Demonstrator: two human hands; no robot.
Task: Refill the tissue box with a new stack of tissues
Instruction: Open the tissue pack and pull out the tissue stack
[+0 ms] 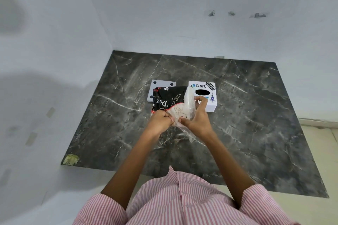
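The light is soft and even, and fairly bright. Broad, blurry grey shadows spread over the left wall (45, 60). The dark marble top (256, 115) shows a faint sheen. The wide lens bends the edges, and the striped shirt (182, 202) looks slightly soft.

Half hidden behind black printed tissue pack (170, 98): flat white panel with black dots (163, 83), left edge of white stickered box (213, 106)

One view, head-worn, wide-angle.
Position: above the person's striped shirt (182, 204), at the near edge.
Facing: forward and steeply down onto the dark marbled surface (247, 133).
Range: close, within the person's reach; frame centre falls on the tissue pack (170, 100).
Far and left: white walls (164, 14).
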